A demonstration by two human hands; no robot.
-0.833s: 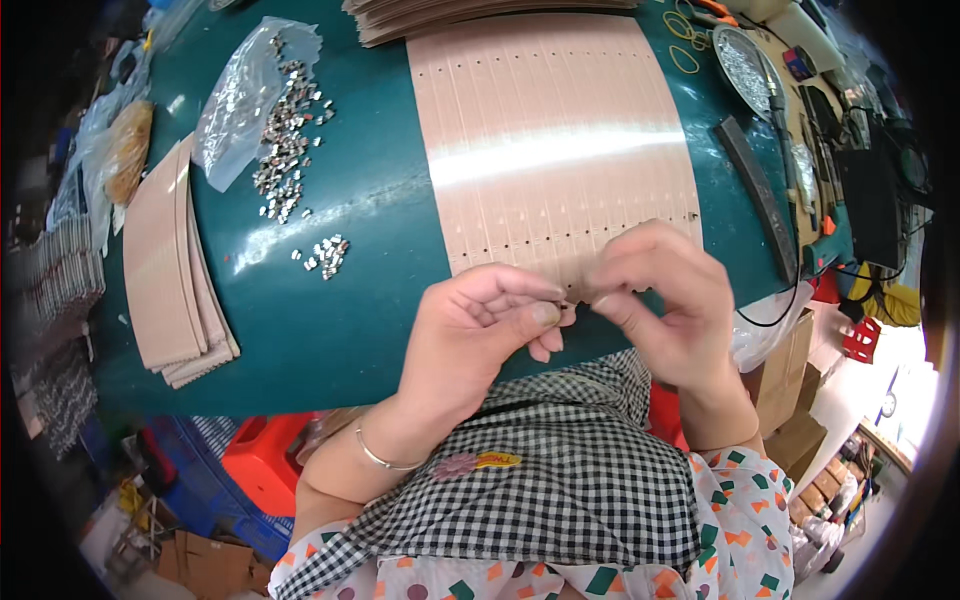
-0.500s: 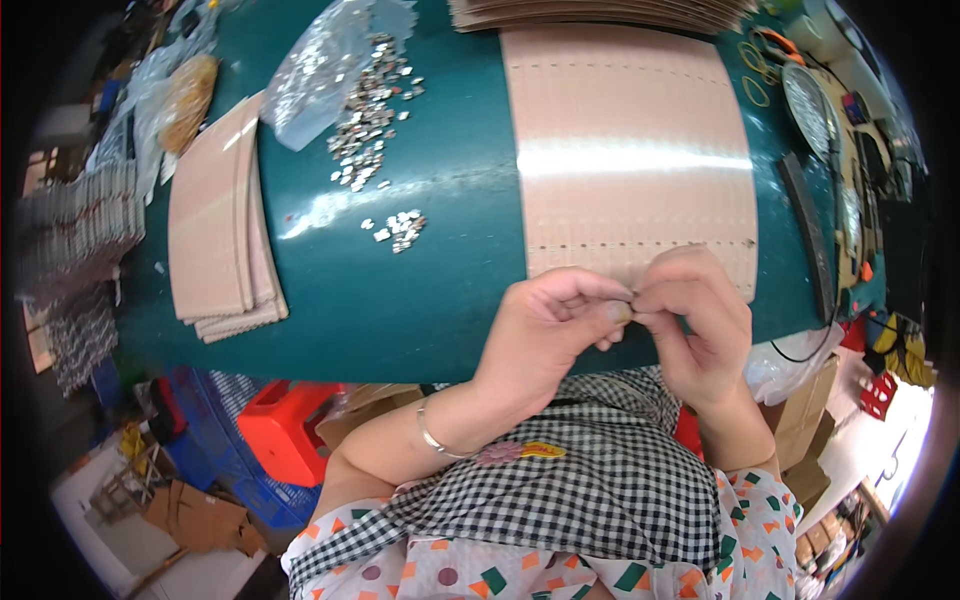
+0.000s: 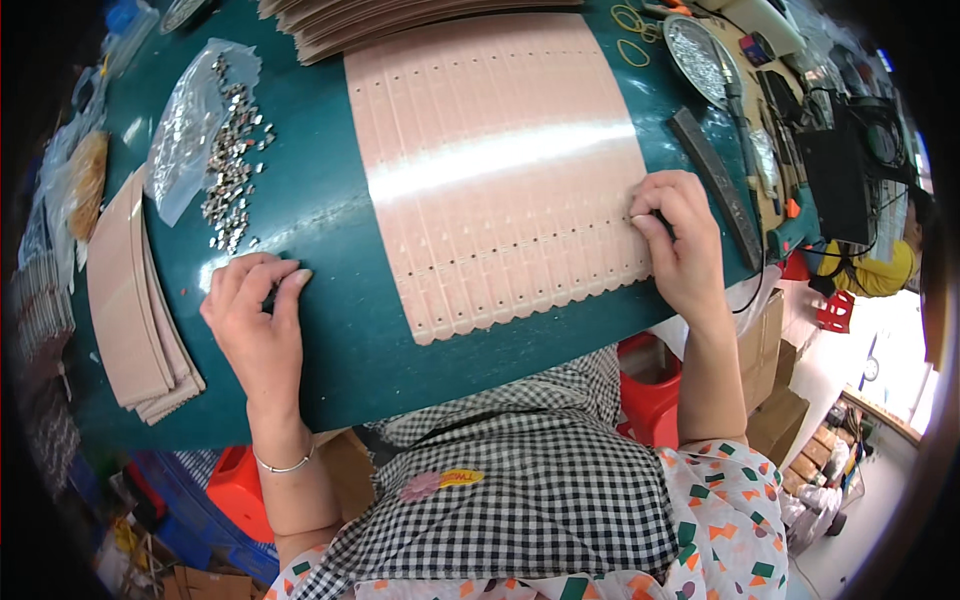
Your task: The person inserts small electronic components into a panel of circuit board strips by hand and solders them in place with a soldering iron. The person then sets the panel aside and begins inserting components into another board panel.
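Observation:
Pale pink scored strips [image 3: 500, 210] lie side by side as a wide sheet on the table, with rows of small dark dots and a scalloped near edge. At the sheet's right edge, my right hand [image 3: 682, 245] is closed in a pinch; anything between its fingertips is too small to make out. My left hand [image 3: 258, 325] rests low over the table left of the sheet, thumb and forefinger curled together. What they hold, if anything, is hidden. Beyond it, small shiny metal pieces [image 3: 232, 170] spill from a clear plastic bag [image 3: 190, 125].
More pink strips [image 3: 130, 300] are stacked at the left, and another stack [image 3: 400, 20] stands at the far edge. On the right are a dark bar [image 3: 715, 190], a dish of small shiny bits [image 3: 697, 62], rubber bands [image 3: 630, 35] and a soldering iron [image 3: 740, 120]. A person in yellow [image 3: 880, 265] is far right.
My hands, together over the sheet's near edge before, are now apart. The left has gone left toward the metal pieces; the right is at the sheet's right edge. The view has turned right.

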